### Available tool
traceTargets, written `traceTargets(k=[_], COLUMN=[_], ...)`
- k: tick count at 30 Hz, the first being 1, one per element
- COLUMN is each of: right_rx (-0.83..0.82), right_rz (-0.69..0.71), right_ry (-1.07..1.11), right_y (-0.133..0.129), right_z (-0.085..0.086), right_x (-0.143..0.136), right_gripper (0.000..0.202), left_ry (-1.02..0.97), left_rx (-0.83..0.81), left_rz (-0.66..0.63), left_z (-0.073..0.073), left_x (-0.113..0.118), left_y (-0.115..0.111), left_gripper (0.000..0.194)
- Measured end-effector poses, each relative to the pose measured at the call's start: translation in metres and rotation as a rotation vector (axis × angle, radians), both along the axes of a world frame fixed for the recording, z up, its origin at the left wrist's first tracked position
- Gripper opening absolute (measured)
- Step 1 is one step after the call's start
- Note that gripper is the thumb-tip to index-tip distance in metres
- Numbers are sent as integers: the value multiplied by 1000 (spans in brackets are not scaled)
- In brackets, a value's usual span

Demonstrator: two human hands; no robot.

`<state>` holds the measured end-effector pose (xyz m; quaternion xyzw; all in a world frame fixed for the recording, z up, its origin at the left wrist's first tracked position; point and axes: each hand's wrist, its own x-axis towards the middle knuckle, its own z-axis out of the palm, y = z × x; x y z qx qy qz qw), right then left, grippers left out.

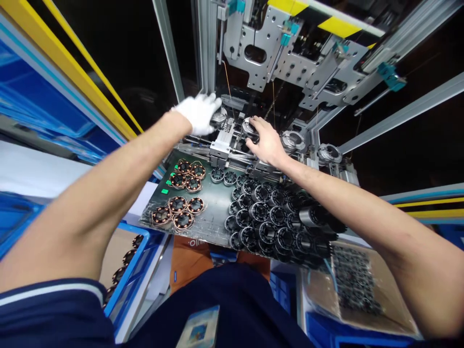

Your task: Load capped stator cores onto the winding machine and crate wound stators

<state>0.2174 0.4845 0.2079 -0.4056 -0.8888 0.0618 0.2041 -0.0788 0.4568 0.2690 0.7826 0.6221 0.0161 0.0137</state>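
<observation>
My left hand (200,113), in a white glove, reaches to the leftmost round metal holder (220,116) of the winding machine, its fingers spread out at the ring's edge. At the second round holder (248,126) is my bare right hand (267,141). Its fingers curve over the top and the thumb sits at the near side, gripping the ring; part of it is hidden under the hand. Two more round holders (293,140) stand to the right. Thin copper wires (274,99) hang down from above the holders.
On the dark worktop (213,220) lie several copper-wound stators (183,220) at left and rows of black unwound stator cores (260,211) at right. A cardboard box (322,290) of small parts is at lower right, a blue crate (136,232) at lower left. Machine plates (270,29) overhang.
</observation>
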Motion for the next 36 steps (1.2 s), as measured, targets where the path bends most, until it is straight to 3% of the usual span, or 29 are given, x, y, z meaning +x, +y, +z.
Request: traceTargets(k=[2,4,8,11,14,18,21,24,26,29,32,36], right_rx=[7,16,19,-3,-57,-135,-95,0,-61,-149,-210,-262], right_rz=[-15,-32,-42,-39,-22,70,163,210,86,-12,-65,-118], right_ry=[5,8,-7,-23,-45,-63,-32,42,-1,-58,-57,11], right_y=[-1,-2,-7,-12,-19,-37,-71,-129,-168,-207,-224,-232], right_z=[0,1,3,9,26,72,110,130,128,106,77,63], right_x=[-1,-1,-2,-6,-12,1,55,139,194,248,261,257], right_gripper=[81,81,74,71,70,71,76,77,75,77,70,55], left_ry=[-40,-82,-170,-205,-185,-195,-287,-391,-465,-454,-419,-424], left_rx=[38,80,213,190,126,113,279,378,343,168,52,9], left_rz=[3,-3,-13,21,23,25,-22,-192,-405,-463,-391,-350], left_z=[-24,-39,-53,-54,-37,10,37,40,32,12,-8,-14], left_x=[1,2,5,8,9,28,70,130,176,240,281,293], left_y=[-10,-14,-19,-26,-29,-38,-70,-129,-168,-201,-202,-191], left_gripper=[118,117,100,92,94,92,108,94,88,89,83,64])
